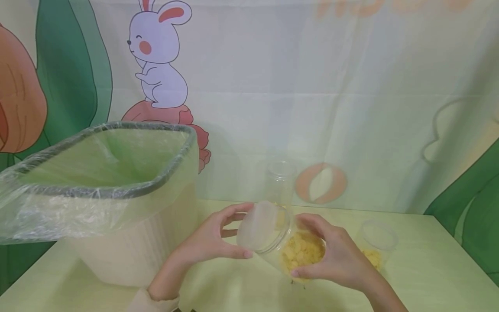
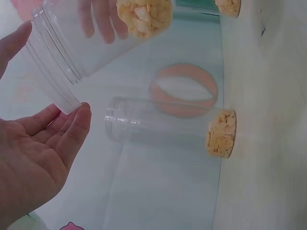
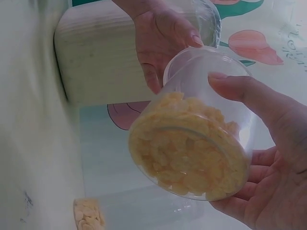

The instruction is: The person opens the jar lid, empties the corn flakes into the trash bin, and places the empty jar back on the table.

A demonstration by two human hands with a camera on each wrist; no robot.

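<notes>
My right hand (image 1: 339, 253) grips a clear plastic jar (image 1: 270, 258), tilted with its mouth up and left. Yellow flakes (image 1: 303, 250) that look like cornflakes fill its lower part. With thumb and fingertips on its rim, my left hand (image 1: 212, 236) holds a translucent lid (image 1: 255, 226) at the jar's mouth. In the left wrist view the lid (image 2: 56, 91) lies close against the threaded neck (image 2: 60, 45); I cannot tell whether it is seated. Through the clear wall in the right wrist view, the flakes (image 3: 184, 153) show at the jar's bottom.
Behind the hands stands a tall open jar (image 1: 281, 173) with some flakes at its bottom. Another clear jar (image 1: 380, 238) with flakes is at the right, partly behind my right forearm. A large bin (image 1: 132, 247) with a plastic liner stands on the table (image 1: 222, 286) at left. A printed curtain (image 1: 241, 86) hangs behind.
</notes>
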